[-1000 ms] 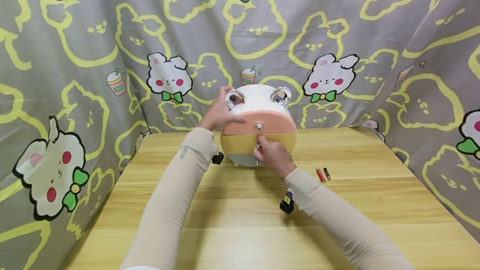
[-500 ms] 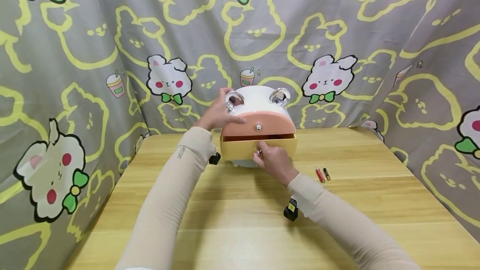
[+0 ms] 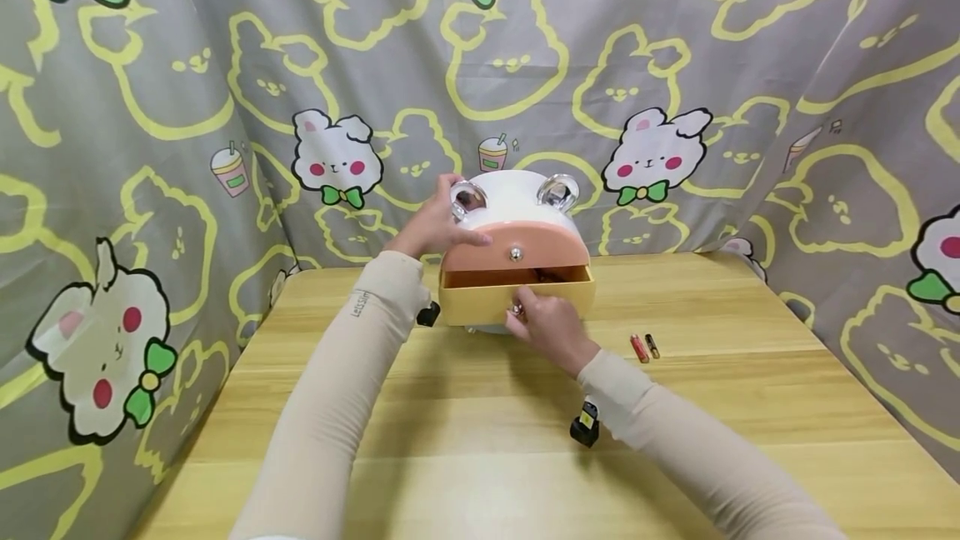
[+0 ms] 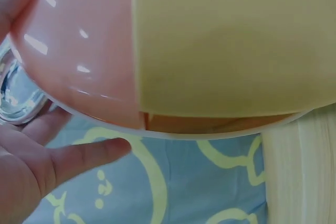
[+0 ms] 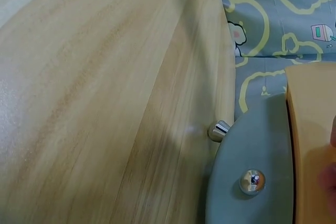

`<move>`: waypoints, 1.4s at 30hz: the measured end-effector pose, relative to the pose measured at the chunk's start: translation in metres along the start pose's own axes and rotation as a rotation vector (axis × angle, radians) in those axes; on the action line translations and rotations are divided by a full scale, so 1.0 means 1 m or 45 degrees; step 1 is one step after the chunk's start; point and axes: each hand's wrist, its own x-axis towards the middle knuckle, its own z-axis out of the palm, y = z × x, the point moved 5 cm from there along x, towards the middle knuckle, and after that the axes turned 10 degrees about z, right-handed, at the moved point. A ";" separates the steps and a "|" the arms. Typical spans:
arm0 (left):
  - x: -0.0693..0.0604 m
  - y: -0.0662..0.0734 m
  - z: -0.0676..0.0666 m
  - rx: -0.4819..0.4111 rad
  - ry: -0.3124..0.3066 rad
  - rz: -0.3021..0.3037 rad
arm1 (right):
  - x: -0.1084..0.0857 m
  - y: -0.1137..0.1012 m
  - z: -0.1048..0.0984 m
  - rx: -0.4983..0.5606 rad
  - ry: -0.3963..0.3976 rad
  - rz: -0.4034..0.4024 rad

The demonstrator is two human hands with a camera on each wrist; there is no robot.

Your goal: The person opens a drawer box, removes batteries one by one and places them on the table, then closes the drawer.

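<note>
On the wooden table, to the right, I see a red battery beside a dark battery. I have the right hand pinching the knob of the yellow drawer, which juts partly out. My left hand, spread wide, grips the upper left of the cabinet near the table's far edge, thumb on its peach front. A patterned curtain hangs beyond.

Cabinet stands on table, curtain behind; middle drawer projects forward. 2 batteries lie on table, right of cabinet.
</note>
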 end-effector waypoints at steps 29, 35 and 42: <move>0.000 0.001 -0.001 0.081 -0.040 -0.005 | -0.011 -0.005 -0.013 0.017 0.053 -0.056; -0.001 0.002 0.001 0.078 -0.040 -0.010 | -0.013 -0.007 -0.015 0.032 0.057 -0.066; -0.001 0.003 -0.001 0.074 -0.035 -0.027 | -0.014 -0.011 -0.016 0.034 0.054 -0.087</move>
